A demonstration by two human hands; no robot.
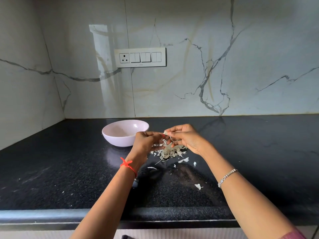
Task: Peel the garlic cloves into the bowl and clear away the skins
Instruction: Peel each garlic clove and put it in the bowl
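Left hand (146, 141) and right hand (185, 138) pinch one garlic clove (165, 133) over the skin pile (170, 151), beside the bowl (120, 141). Peel downward onto pile; keep clove gripped till over bowl.

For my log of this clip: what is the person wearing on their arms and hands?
The left hand and right hand have no gloves. A red thread with a knot is tied round the left wrist. A silver bracelet of linked segments circles the right wrist. Only a bit of pinkish sleeve shows, at the right upper arm.
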